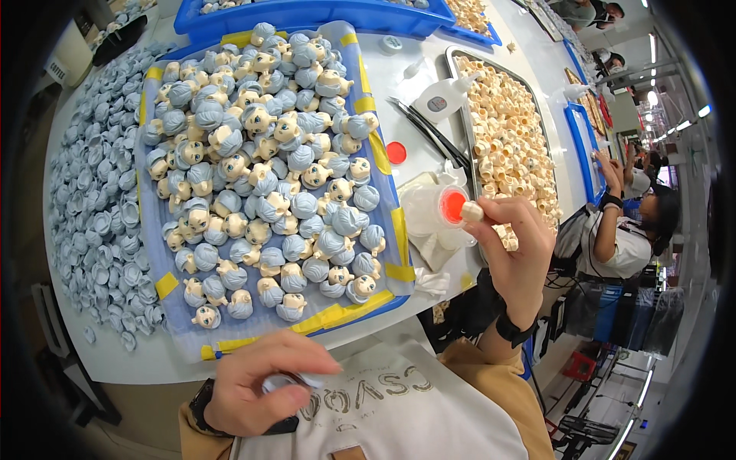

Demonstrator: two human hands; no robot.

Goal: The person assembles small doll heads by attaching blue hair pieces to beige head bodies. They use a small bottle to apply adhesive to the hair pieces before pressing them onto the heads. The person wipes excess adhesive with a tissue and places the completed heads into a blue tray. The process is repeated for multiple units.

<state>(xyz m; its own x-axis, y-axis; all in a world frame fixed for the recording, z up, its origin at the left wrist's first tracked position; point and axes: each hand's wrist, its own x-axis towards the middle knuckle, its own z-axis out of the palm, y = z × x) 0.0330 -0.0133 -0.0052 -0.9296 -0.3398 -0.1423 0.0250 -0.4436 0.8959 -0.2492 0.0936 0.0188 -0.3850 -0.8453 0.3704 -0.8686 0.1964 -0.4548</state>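
Observation:
My left hand [261,383] is curled in front of my apron, near the table's front edge, with a pale blue-grey hair piece [308,379] between its fingers, mostly hidden. My right hand [515,249] pinches a small cream doll-head part [471,211] between thumb and fingertips, right beside the red mouth of a translucent plastic cup [422,211]. Left of the cup lies a tray [393,230] lined with blue film and yellow tape. Many doll heads [291,207] with blue-grey hair and painted eyes fill it.
Loose hair pieces [100,222] are heaped at the left. A metal tray of cream parts [510,130] stands at the right. Between the trays lie black tweezers [433,132], a white squeeze bottle [441,100] and a red cap [396,152]. A co-worker [632,238] sits farther right.

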